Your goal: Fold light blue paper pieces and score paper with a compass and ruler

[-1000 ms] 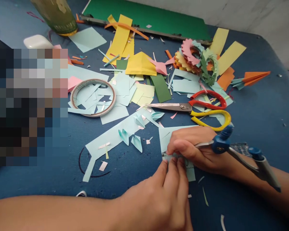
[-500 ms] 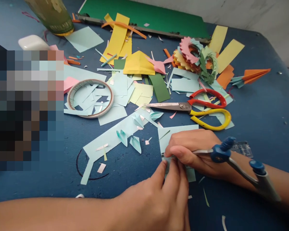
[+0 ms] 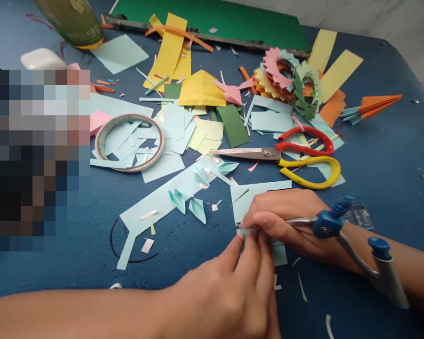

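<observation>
A drawing compass [image 3: 327, 223] with a blue head and grey metal legs is gripped in my right hand [image 3: 286, 221], its open end sticking out over the wrist. Its tip is hidden by my fingers. Below lies a light blue sheet of paper [image 3: 261, 187]. My left hand [image 3: 233, 287] presses its bunched fingertips on a clear ruler [image 3: 238, 228] on this sheet, close against the right fingers. Most of the ruler is covered. Behind my right wrist a clear plastic piece with printed marks [image 3: 358, 215] shows; I cannot tell whether it belongs to the ruler.
Scissors with red and yellow handles [image 3: 267, 153] lie beyond my right hand. A tape roll [image 3: 162, 141] rests on paper scraps at left. Folded paper rings [image 3: 305, 92], a bottle [image 3: 81, 28] and a green board [image 3: 212, 16] stand farther back. A blurred-out area covers the left edge.
The view has shifted slightly. The compass's free leg has tilted a little to the right and down, while both hands stay at the same spot on the paper.
</observation>
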Demonstrator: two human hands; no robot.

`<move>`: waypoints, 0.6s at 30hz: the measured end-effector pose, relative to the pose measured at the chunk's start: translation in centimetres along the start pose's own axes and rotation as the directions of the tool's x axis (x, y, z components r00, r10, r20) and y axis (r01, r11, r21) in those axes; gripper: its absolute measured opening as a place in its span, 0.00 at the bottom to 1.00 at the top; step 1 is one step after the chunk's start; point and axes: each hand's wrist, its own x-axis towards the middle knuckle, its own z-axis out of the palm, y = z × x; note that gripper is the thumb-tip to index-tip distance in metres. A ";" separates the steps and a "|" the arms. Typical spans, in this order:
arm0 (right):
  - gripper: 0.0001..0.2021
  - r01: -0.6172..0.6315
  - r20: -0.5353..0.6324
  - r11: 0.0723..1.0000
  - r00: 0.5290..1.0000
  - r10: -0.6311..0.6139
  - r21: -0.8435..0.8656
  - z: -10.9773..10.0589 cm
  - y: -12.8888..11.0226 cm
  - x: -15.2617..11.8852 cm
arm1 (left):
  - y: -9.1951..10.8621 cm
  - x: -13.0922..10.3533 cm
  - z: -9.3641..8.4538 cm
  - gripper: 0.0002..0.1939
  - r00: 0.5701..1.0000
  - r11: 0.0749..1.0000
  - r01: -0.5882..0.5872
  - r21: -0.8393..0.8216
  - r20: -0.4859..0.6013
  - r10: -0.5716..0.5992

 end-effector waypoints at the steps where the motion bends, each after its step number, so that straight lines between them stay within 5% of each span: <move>1: 0.18 0.012 -0.005 1.000 1.000 -0.012 -0.002 -0.1 0.0 0.0 | 0.0 0.0 0.0 0.13 1.000 1.000 0.002 0.001 -0.003 -0.002; 18: 0.16 -0.051 0.053 0.996 0.997 0.055 -0.075 -1.7 0.4 -1.3 | -0.3 -0.1 0.7 0.14 0.996 0.999 -0.024 0.032 -0.089 0.027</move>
